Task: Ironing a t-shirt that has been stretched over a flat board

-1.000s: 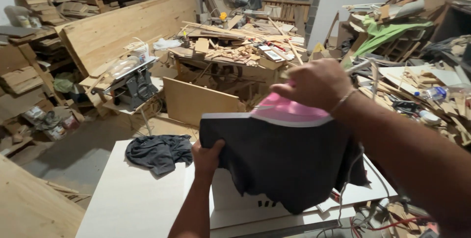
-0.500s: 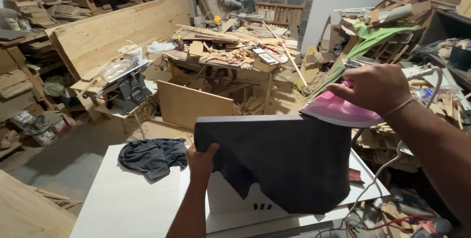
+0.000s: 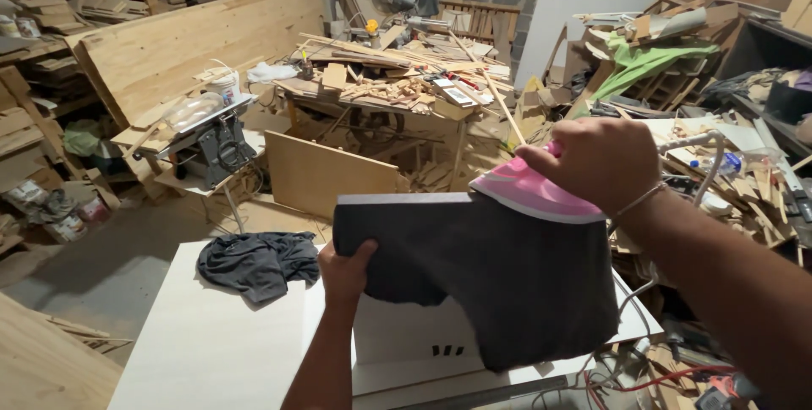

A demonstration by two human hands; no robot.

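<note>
- head view: dark garment (image 3: pixel 499 279) draped over a raised board edge above the white table (image 3: pixel 211 351), long axis running left to right along the top fold, lower hem hanging toward the camera.
- left hand (image 3: pixel 345 270) clamped on the garment's left edge, thumb in front, fingers hidden behind the cloth; lies at the low left end of that axis.
- right hand (image 3: pixel 605 161) closed around the handle of a pink iron (image 3: pixel 533 194); iron resting on the garment's upper right corner, nose pointing left along the fold.
- garment lies left of and below the right hand; almost the whole run of cloth between the two hands, the left hand nearer the free left edge, the right nearer the top fold.
- iron cord (image 3: pixel 702 156) looping off to the right behind the wrist.
- second crumpled dark cloth (image 3: pixel 258 262) lying flat on the table, just left of the left hand, apart from it.
- table saw (image 3: pixel 207 135) and cluttered workbench (image 3: pixel 397 89) well beyond, untouched.
</note>
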